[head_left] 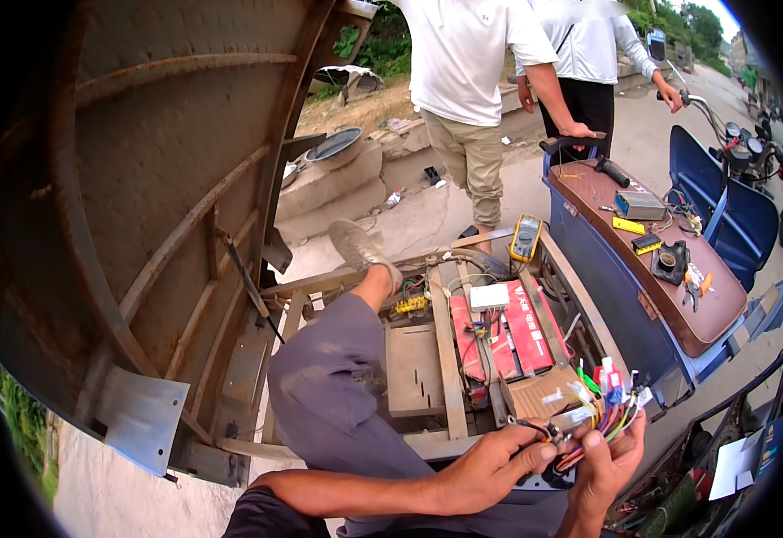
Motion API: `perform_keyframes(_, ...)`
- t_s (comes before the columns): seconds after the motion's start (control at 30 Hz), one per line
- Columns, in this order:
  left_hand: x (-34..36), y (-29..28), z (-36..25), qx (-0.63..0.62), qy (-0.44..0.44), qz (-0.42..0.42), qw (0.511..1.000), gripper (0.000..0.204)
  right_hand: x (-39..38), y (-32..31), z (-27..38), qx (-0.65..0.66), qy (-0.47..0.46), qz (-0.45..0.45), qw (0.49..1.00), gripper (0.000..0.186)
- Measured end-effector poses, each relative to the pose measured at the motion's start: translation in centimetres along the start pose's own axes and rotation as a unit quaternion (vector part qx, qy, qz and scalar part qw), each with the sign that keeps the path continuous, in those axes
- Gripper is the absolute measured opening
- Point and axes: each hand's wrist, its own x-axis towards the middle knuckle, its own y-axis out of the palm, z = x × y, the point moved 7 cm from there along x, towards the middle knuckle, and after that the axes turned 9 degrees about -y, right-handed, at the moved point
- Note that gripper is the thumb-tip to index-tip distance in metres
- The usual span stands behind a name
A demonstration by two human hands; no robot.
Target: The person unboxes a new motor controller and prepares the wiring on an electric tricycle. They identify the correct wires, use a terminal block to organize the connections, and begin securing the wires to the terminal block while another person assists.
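Note:
At the lower right, my left hand [499, 462] is closed, pinching a dark cable among a bundle of coloured wires [593, 417] with white, green, blue and red connectors. My right hand [611, 462] grips the same bundle from the right. Below and beyond my hands is an open metal vehicle frame [454, 399] with red batteries [528, 327], a white box [488, 296] and a yellow terminal strip [411, 305]. A yellow multimeter [526, 238] rests at the frame's far edge. My leg stretches across the frame at its left.
A rusty panel [140, 179] stands raised at the left. At the right, a brown seat [696, 323] carries a controller [638, 204], pliers and parts, near handlebars [696, 103]. Two people [459, 81] [580, 54] stand beyond the frame. A dark metal frame [705, 430] is at the lower right.

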Motion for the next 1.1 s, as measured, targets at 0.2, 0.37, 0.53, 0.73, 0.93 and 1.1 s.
perform_keyframes(0.2,0.1,-2.0,1.1,-0.032,-0.033,-0.015,0.999,0.03,1.3,-1.2,-2.5,-0.281,-0.078,0.02,0.956,0.067)
perform_keyframes(0.37,0.2,-7.3,2.1,-0.051,-0.037,-0.085,0.994,0.028,2.8,6.5,0.5,-0.43,-0.296,0.164,0.837,0.061)
perform_keyframes(0.53,0.8,-14.6,2.8,-0.061,-0.024,-0.199,0.978,0.024,3.0,11.6,-9.5,-0.202,-0.09,0.427,0.877,0.028)
perform_keyframes(0.73,4.0,-25.4,7.2,-0.13,-0.099,-0.318,0.934,0.02,2.9,15.5,-19.2,-0.252,0.067,0.41,0.874,0.041)
perform_keyframes(0.93,7.2,-33.2,13.8,-0.076,-0.209,-0.329,0.918,0.018,2.7,17.0,-29.1,-0.321,0.113,0.378,0.861,0.035)
perform_keyframes(1.1,8.2,-36.3,16.7,-0.086,-0.28,-0.32,0.901,0.018,2.9,17.9,-33.0,-0.347,0.114,0.39,0.846,0.031)
